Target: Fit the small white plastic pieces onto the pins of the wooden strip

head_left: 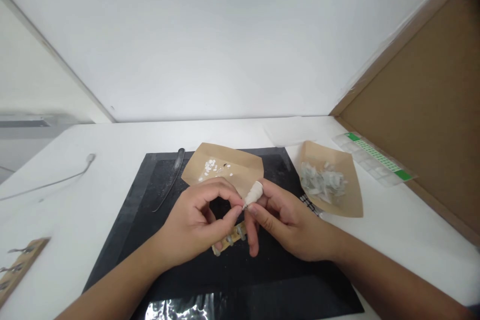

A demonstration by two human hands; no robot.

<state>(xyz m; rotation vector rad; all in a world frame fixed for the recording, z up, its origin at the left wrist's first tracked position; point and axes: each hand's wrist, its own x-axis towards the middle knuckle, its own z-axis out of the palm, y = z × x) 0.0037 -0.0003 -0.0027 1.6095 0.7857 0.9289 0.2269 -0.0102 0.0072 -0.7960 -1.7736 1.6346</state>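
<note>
My left hand [204, 220] is closed in a pinch, thumb and index fingertip meeting at a tiny metallic piece [245, 207]. From the other side my right hand [288, 220] pinches at the same spot. A cream, wrinkled finger cot [254, 192] appears to cover its index finger. Fingertips hide most of the tiny piece, so its kind does not show. Just below the hands, a wooden strip with small clips [229, 241] lies on the black mat [258, 285], partly covered by my fingers.
Behind my hands, brown paper [243, 157] bears small white flakes [210, 165]. Another brown paper [354, 200] at right holds translucent pieces [324, 182]. A thin dark-handled tool [179, 160] lies left. A clear case [378, 157], cable [67, 178] and second clip strip [22, 265] sit farther out.
</note>
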